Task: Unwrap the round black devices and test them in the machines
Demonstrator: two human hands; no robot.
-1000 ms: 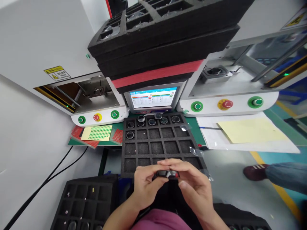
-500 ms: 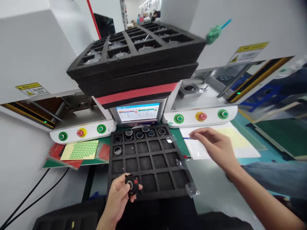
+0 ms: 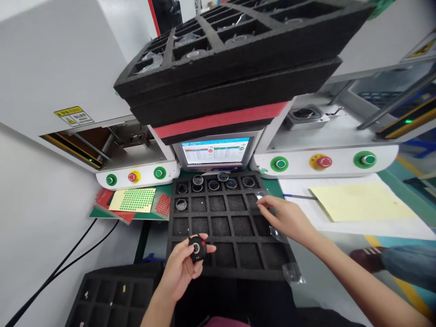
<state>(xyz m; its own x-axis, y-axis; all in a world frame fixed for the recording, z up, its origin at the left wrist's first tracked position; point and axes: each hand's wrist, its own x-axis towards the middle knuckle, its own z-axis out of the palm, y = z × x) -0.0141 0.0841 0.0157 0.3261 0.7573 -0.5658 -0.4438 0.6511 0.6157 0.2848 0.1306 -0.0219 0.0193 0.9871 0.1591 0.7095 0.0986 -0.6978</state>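
Note:
My left hand grips a round black device with a metal-ringed center and a small red mark, over the near left part of a black foam tray. Above the tray's right edge is my right hand, thumb and forefinger drawn together in a pinch. Whatever is between those fingertips, if anything, I cannot make out. Beside them lies a piece of clear film. Several round dark lens-like parts sit in the tray's far row, and another round part is in the second row at left.
Stacked foam trays stand above a screen, between two white machines with green and red buttons. A blue stick lies on white paper beside a yellow sheet. Sticker sheets are at left; another tray is below.
My right hand has let go of the blue stick, now on the paper, and moved left to the tray's edge. My left hand still holds the black device. The view has shifted.

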